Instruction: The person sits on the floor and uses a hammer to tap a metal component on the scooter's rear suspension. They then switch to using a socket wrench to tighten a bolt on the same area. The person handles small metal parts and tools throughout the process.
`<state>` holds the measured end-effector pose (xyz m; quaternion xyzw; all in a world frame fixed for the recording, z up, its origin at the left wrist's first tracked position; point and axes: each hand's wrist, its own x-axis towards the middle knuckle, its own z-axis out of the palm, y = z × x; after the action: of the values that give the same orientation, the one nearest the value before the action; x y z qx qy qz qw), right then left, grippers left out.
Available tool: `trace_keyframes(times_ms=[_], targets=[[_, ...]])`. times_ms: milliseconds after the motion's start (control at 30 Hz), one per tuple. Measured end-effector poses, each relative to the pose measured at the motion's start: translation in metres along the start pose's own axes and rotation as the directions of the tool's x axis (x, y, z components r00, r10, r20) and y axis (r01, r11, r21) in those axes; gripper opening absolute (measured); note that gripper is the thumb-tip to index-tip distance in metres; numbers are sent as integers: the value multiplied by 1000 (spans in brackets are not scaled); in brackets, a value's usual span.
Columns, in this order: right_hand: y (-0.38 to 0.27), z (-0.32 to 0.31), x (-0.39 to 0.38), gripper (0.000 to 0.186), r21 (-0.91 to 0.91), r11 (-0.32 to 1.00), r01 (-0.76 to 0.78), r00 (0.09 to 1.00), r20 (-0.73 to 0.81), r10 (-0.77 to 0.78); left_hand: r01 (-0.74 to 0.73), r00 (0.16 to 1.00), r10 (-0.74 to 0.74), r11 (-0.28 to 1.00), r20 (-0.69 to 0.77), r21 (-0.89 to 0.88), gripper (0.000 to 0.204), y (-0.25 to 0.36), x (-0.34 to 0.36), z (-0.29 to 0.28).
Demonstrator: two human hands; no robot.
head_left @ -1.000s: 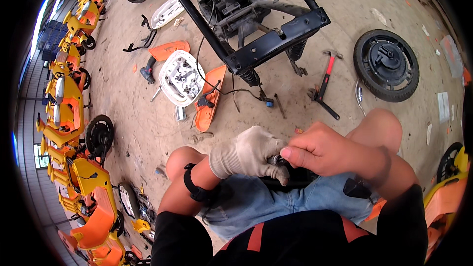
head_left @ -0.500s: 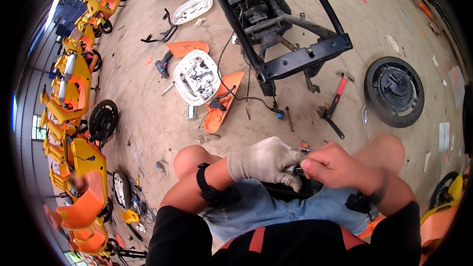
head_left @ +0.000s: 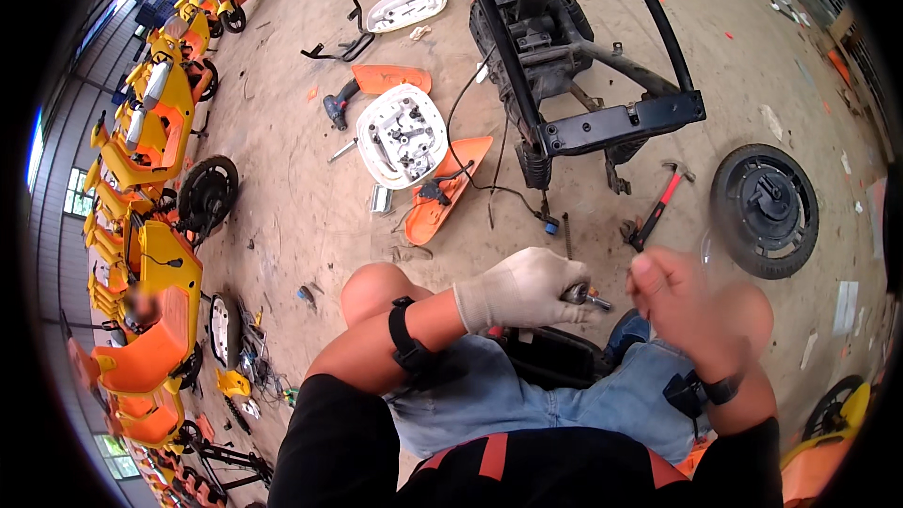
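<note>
My left hand (head_left: 527, 290), in a pale knit glove, is closed around a chrome tool (head_left: 576, 293) that looks like a ratchet wrench. The tool's round head and a short metal end stick out past the fingers on the right. My bare right hand (head_left: 679, 309) is raised above my right knee, apart from the tool. Its fingers look curled, with the thumb against them; motion blurs them, and whatever they may hold is hidden. Below the hands, between my legs, lies a black open box-like part (head_left: 546, 357).
Ahead stands a stripped scooter frame (head_left: 621, 122). A red-handled hammer (head_left: 670, 196) and a wheel (head_left: 764, 212) lie to its right. To its left are a white tray of small parts (head_left: 404, 136), orange panels (head_left: 450, 193) and a power drill (head_left: 339, 105). Yellow scooters (head_left: 150, 273) line the left.
My right hand has pulled away from the tool, up and to the right. The left hand keeps its hold, and the tool's end now shows. The whole view has shifted slightly.
</note>
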<state>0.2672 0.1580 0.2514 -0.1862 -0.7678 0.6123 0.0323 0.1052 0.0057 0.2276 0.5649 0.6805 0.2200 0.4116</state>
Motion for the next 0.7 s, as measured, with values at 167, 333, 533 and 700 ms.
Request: trace_keyframes(times_ms=[167,333,533,700], targets=[[0,2,3,36,-244,951,192,981,10,-195,-16,988,19,1000,-155,19,51,0,5,3],[6,7,4,37,-412,876,250,967,60,-248,-15,987,29,996,-158,89,35,-3,8,5],[10,15,8,40,-505,817,280,959,116,-257,-88,976,112,988,-188,127,29,-4,5,9],[11,18,11,41,-412,871,269,961,175,-214,-31,992,51,984,-112,174,27,1,6,6]])
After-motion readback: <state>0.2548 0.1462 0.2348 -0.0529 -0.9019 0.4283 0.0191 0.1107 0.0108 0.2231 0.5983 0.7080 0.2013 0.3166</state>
